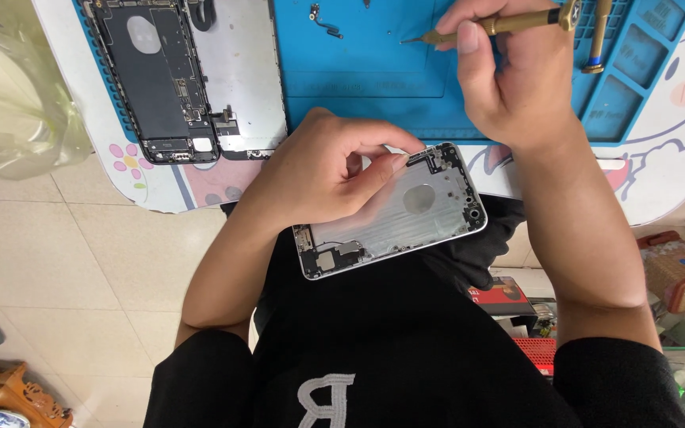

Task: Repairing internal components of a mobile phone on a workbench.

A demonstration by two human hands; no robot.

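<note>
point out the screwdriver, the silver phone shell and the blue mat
screwdriver (pixel 509 22), head view, on its brass shaft
silver phone shell (pixel 406 214), head view, on its bare inner plate
blue mat (pixel 358 71), head view, on a bare patch

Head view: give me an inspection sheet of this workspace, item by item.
Surface: white table with cartoon prints, a blue repair mat on top.
Job's things: empty silver phone housing, held off the table edge over the lap; brass-coloured screwdriver, tip over the mat.
Clutter: opened phone with its screen panel folded out beside it; a second driver in the mat's tray; small black part on the mat; clear plastic bag at far left.
Hands: left hand grips the housing; right hand holds the screwdriver.
Cables: nothing seen.
Surroundings: tiled floor, boxes at right, carved wooden piece at lower left.
</note>
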